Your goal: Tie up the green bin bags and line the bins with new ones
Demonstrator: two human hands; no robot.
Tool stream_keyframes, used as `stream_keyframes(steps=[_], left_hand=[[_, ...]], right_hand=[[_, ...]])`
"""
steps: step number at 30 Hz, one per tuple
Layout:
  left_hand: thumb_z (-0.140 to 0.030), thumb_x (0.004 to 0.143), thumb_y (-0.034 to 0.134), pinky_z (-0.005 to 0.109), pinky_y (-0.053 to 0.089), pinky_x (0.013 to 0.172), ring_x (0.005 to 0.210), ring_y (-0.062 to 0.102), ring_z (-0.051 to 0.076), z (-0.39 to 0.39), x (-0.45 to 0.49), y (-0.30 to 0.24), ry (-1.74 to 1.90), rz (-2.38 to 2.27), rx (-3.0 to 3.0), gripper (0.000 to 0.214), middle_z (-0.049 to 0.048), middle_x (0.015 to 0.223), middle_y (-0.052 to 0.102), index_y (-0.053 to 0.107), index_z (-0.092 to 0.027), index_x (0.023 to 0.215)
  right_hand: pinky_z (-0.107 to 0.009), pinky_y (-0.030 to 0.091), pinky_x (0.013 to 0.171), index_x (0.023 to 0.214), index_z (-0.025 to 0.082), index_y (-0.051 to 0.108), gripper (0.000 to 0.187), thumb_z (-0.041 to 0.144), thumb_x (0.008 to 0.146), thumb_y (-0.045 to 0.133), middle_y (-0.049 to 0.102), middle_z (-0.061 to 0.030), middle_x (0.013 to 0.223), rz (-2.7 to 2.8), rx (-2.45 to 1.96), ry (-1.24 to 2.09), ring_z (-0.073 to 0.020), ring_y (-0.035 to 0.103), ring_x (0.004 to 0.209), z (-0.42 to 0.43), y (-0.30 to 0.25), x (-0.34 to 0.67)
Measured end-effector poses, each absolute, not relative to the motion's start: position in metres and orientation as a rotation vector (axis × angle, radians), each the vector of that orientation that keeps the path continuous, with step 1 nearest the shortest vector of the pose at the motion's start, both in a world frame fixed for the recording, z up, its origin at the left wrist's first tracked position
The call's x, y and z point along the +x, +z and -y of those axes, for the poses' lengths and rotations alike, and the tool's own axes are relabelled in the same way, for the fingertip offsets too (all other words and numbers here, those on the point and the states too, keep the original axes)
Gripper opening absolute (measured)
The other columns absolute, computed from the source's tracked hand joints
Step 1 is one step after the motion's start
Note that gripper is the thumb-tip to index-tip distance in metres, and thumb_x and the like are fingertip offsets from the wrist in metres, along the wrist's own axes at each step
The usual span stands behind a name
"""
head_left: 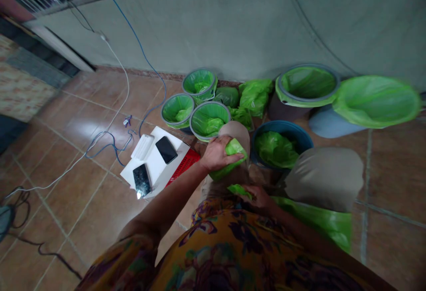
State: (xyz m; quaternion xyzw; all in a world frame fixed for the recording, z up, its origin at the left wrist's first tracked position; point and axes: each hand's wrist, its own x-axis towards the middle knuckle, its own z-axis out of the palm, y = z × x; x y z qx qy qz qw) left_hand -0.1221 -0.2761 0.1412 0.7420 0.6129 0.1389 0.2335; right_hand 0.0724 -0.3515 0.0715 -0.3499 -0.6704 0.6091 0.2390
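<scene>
My left hand [216, 152] is closed on a folded green plastic bag [235, 148] above my left knee. Close to my lap, my right hand [261, 198] grips a bunched piece of green plastic bag [240, 190]. A wide sheet of green plastic [328, 224] lies across my right thigh and passes under the right forearm; whether it joins the piece in that hand I cannot tell. Just ahead of my knees stands a blue bin [311, 142] holding crumpled green bags [276, 149]. Beside my left hand is a small grey-rimmed bin [192, 127] lined with green plastic.
Two more small lined bins [162, 114] stand left of green bundles [255, 96]. Two large lined bins [281, 84] are by the wall at right. Phones [166, 150] lie on a white board [159, 171] over a red crate [183, 166]. Cables [115, 147] cross the floor.
</scene>
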Motion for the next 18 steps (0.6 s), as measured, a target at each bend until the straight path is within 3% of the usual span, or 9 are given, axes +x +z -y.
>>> stream_keyframes(steps=[5, 9, 13, 15, 18], left_hand=[[-0.062, 0.078, 0.063, 0.041, 0.039, 0.103, 0.115, 0.059, 0.029, 0.276, -0.13, 0.146, 0.391, -1.657, 2.008, 0.067, 0.0133, 0.119, 0.065, 0.057, -0.013, 0.123], [-0.064, 0.079, 0.06, 0.039, 0.047, 0.092, 0.105, 0.064, 0.028, 0.274, -0.136, 0.16, 0.303, -1.6, 1.971, 0.068, 0.0127, 0.111, 0.068, 0.057, -0.013, 0.123], [-0.067, 0.066, 0.071, 0.045, 0.045, 0.098, 0.113, 0.059, 0.033, 0.294, -0.128, 0.169, 0.251, -1.672, 2.095, 0.086, 0.0136, 0.125, 0.062, 0.05, -0.018, 0.133], [-0.061, 0.064, 0.074, 0.046, 0.044, 0.099, 0.115, 0.058, 0.034, 0.311, -0.122, 0.167, 0.249, -1.698, 2.161, 0.092, 0.0144, 0.128, 0.059, 0.044, -0.019, 0.14], [-0.048, 0.069, 0.074, 0.039, 0.048, 0.094, 0.109, 0.061, 0.03, 0.334, -0.127, 0.16, 0.318, -1.732, 2.051, 0.082, 0.0122, 0.121, 0.063, 0.043, -0.021, 0.139]], right_hand=[[-0.026, 0.046, 0.062, 0.077, 0.019, 0.065, 0.032, 0.04, 0.094, 0.047, 0.067, -0.0031, 0.071, 1.877, -0.972, 1.674, -0.0142, 0.058, 0.06, 0.344, 0.083, 0.078], [-0.027, 0.047, 0.061, 0.077, 0.02, 0.067, 0.036, 0.045, 0.094, 0.047, 0.065, -0.0024, 0.065, 1.747, -1.179, 1.517, -0.0144, 0.057, 0.058, 0.334, 0.092, 0.084], [-0.027, 0.046, 0.058, 0.073, 0.019, 0.067, 0.043, 0.051, 0.092, 0.048, 0.063, -0.0021, 0.059, 1.657, -1.354, 1.47, -0.0143, 0.056, 0.055, 0.329, 0.091, 0.092], [-0.027, 0.045, 0.056, 0.066, 0.019, 0.066, 0.045, 0.054, 0.089, 0.05, 0.059, -0.0018, 0.054, 1.597, -1.419, 1.464, -0.0142, 0.055, 0.053, 0.33, 0.09, 0.093], [-0.026, 0.044, 0.053, 0.069, 0.018, 0.068, 0.045, 0.058, 0.086, 0.055, 0.06, -0.0021, 0.055, 1.427, -1.477, 1.462, -0.0136, 0.054, 0.051, 0.33, 0.095, 0.092]])
